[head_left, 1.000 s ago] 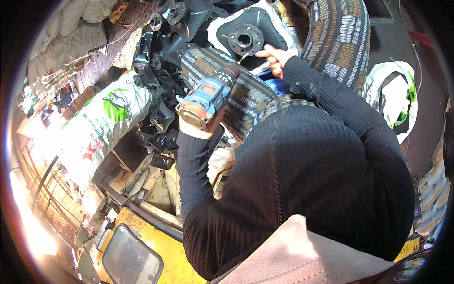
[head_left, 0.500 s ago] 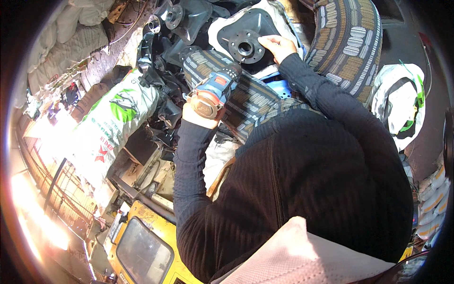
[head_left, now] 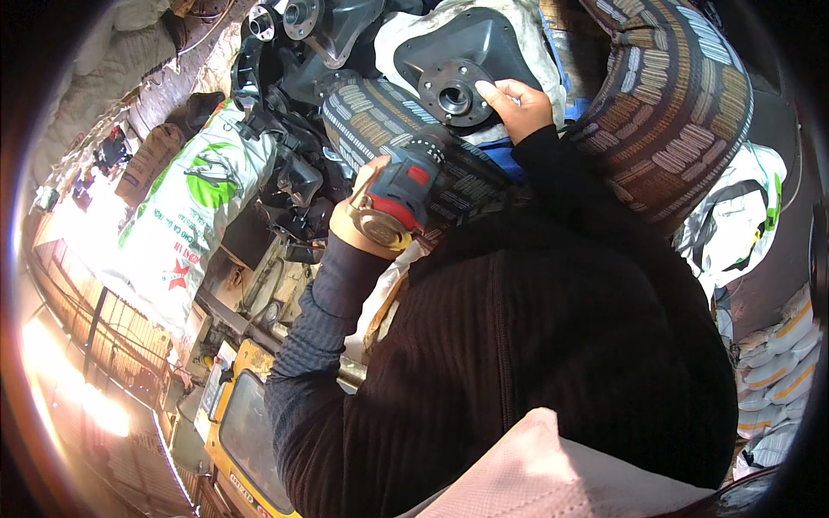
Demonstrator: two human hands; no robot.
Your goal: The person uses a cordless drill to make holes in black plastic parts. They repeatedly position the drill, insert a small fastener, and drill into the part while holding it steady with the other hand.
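Note:
My left hand (head_left: 358, 226) is wrapped round a blue-grey and red cordless drill (head_left: 411, 180). Its black chuck points up toward a black flanged part (head_left: 466, 43), with a visible gap between them. This part has a wide, rounded base and a round flange with a central hole and smaller holes around it. It lies on a white sack (head_left: 393, 39). At the flange's right edge, the thumb and fingertips of my right hand (head_left: 523, 110) are pinched together; whatever is between them is too small to make out.
Similar black parts (head_left: 332, 34) are heaped at the upper left. Patterned cushions (head_left: 669, 112) curve around the work spot. A white-green sack (head_left: 194, 207) stands left, above a yellow machine (head_left: 246, 432). Another white bag (head_left: 734, 216) and stacked sacks (head_left: 781, 371) are at right.
The drill has drawn back from the flange and sits a little lower, its chuck farther from the part. My right hand's fingertips stay at the flange's edge. The whole view has shifted slightly.

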